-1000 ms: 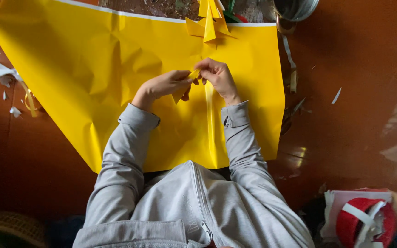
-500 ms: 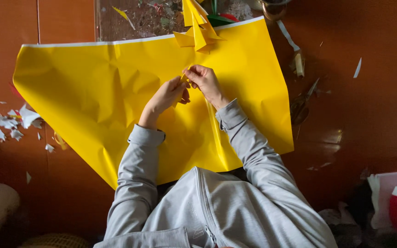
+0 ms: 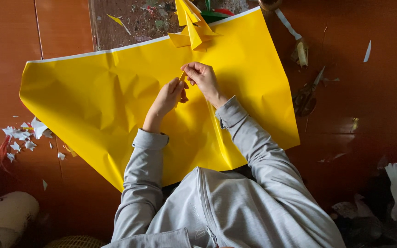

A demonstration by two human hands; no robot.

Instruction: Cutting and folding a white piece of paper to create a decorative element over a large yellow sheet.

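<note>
Head view: hands (image 3: 187, 87) mostly hide small yellow paper piece (image 3: 181, 76).

Head view, steeply downward, close overhead

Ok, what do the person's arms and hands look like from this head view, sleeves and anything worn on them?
Both arms are in long light-grey sweatshirt sleeves with ribbed cuffs at the wrists. The left hand and right hand are bare: no gloves, and no rings, watch or bracelets that I can make out. The sleeves show no markings.
</note>
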